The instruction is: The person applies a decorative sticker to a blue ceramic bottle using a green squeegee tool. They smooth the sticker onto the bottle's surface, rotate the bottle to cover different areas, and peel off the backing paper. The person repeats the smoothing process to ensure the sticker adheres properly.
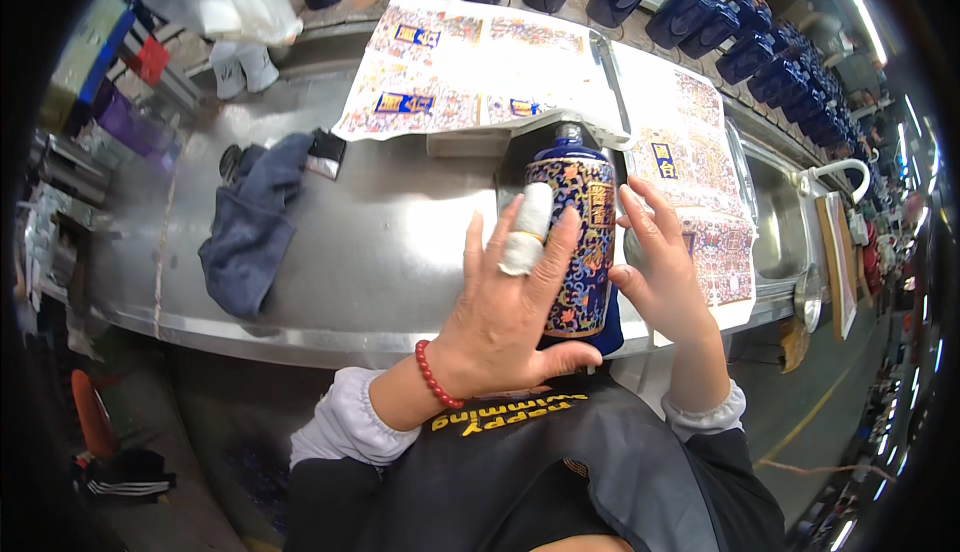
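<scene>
A dark blue ceramic bottle (pixel 583 214) with a colourful patterned decal lies on its side on the steel table (pixel 400 242), its neck pointing away from me. My left hand (pixel 505 297) presses flat on its left side, with white tape on the middle and ring fingers and a red bead bracelet at the wrist. My right hand (pixel 657 262) rests against the bottle's right side, fingers spread.
Sheets of patterned decals (pixel 470 67) lie on a tray behind the bottle, more decal sheets (pixel 700 172) to its right. A dark blue cloth (pixel 255 222) lies on the left. Rows of blue bottles (pixel 760 52) line the far edge. A steel sink (pixel 780 217) with a white tap sits right.
</scene>
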`<action>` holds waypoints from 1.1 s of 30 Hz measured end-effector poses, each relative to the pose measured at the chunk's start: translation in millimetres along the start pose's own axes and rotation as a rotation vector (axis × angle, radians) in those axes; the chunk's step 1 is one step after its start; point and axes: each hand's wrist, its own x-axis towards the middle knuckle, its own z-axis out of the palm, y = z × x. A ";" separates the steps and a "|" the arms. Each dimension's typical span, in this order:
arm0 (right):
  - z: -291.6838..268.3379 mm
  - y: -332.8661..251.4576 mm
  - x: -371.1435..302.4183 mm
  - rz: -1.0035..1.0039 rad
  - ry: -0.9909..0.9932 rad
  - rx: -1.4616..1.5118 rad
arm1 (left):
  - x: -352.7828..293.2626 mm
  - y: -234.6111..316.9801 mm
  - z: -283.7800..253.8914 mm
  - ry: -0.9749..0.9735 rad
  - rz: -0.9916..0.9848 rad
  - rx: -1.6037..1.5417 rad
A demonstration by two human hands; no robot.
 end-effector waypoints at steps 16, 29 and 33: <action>23.8 29.6 2.5 -0.008 0.073 0.268 | 20.2 -35.3 21.1 0.066 -0.044 0.029; 26.1 50.0 -9.1 -0.002 0.166 0.402 | -5.9 7.4 3.1 -0.040 0.034 0.220; 26.7 47.5 -17.2 0.012 0.176 0.436 | -17.1 4.2 24.7 -0.019 0.060 0.241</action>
